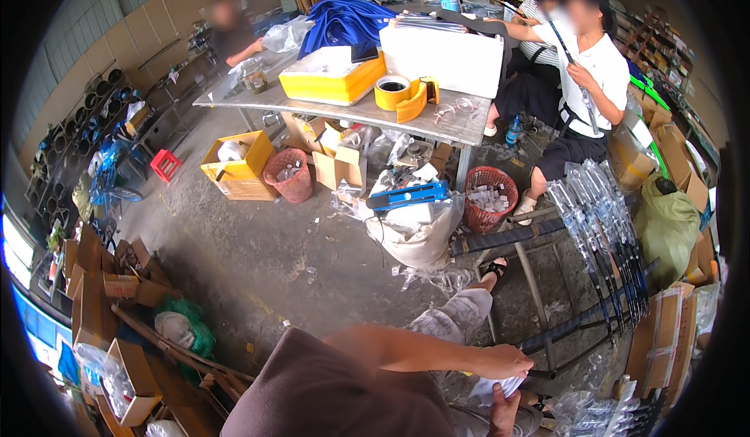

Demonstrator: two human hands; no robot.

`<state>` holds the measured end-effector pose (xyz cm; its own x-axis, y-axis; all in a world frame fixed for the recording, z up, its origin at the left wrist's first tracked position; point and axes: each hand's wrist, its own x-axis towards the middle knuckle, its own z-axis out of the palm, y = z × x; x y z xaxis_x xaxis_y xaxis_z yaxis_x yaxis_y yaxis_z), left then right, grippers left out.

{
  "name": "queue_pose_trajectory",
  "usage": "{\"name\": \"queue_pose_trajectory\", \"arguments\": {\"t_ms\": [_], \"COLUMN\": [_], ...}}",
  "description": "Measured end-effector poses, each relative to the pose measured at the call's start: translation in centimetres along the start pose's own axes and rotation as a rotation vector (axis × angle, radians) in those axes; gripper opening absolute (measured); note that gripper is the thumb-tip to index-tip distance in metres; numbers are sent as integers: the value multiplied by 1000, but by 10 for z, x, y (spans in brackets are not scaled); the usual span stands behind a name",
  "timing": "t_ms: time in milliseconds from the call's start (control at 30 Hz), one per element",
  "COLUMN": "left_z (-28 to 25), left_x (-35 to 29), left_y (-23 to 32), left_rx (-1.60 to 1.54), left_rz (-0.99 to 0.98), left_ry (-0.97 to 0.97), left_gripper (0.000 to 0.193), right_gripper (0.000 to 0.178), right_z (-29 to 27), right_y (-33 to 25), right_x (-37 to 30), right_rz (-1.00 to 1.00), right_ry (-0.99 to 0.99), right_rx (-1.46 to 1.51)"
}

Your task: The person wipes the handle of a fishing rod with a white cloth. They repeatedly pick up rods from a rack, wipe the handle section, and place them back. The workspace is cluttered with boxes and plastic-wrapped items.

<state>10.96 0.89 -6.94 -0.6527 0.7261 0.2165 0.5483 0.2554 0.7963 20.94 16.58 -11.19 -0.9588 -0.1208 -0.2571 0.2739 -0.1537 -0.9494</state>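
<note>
My left forearm reaches across to the right, and my left hand point(506, 361) is closed on the upper edge of a crumpled white piece point(486, 390), either paper or thin plastic. Just below it, my right hand point(504, 412) grips the same white piece, thumb pointing up. Both hands are low in the picture, right of centre, beside the end of a dark metal rack point(539, 292). Fingers and folds hide what, if anything, is inside the white piece. Several fishing rods in clear plastic sleeves point(598, 234) lie across the rack, a little beyond my hands.
A work table point(344, 114) carries yellow boxes point(332, 84), tape rolls point(393, 89) and blue cloth point(344, 27). Red baskets point(489, 195) and a white sack point(418, 238) stand on the floor. A seated person point(582, 70) holds a rod. Cardboard boxes point(664, 343) line the right.
</note>
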Motion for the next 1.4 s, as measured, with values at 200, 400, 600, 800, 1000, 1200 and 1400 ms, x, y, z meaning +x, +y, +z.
{"name": "queue_pose_trajectory", "arguments": {"t_ms": [200,400,600,800,1000,1200,1400], "left_z": [15,55,21,-10,18,-138,-23], "left_x": [0,-20,-17,1,-16,93,72], "left_y": [-20,-73,-13,8,2,-59,-219], "left_rx": [-158,12,-170,-359,-421,-421,-544], "left_rz": [-165,-363,-451,-499,-497,-632,-1178], "left_ry": [167,-207,-427,-923,-678,-475,-264], "left_gripper": [23,28,16,24,29,24,22], "right_gripper": [26,32,19,16,39,49,39], "right_z": [15,-19,-25,-48,-71,-87,-104], "right_y": [-10,10,24,64,163,199,210], "right_x": [-9,-16,-16,36,77,117,134], "right_rz": [122,77,91,455,416,564,611], "right_ry": [126,374,556,697,780,633,613], "right_rx": [143,538,672,400,-360,-426,287]}}
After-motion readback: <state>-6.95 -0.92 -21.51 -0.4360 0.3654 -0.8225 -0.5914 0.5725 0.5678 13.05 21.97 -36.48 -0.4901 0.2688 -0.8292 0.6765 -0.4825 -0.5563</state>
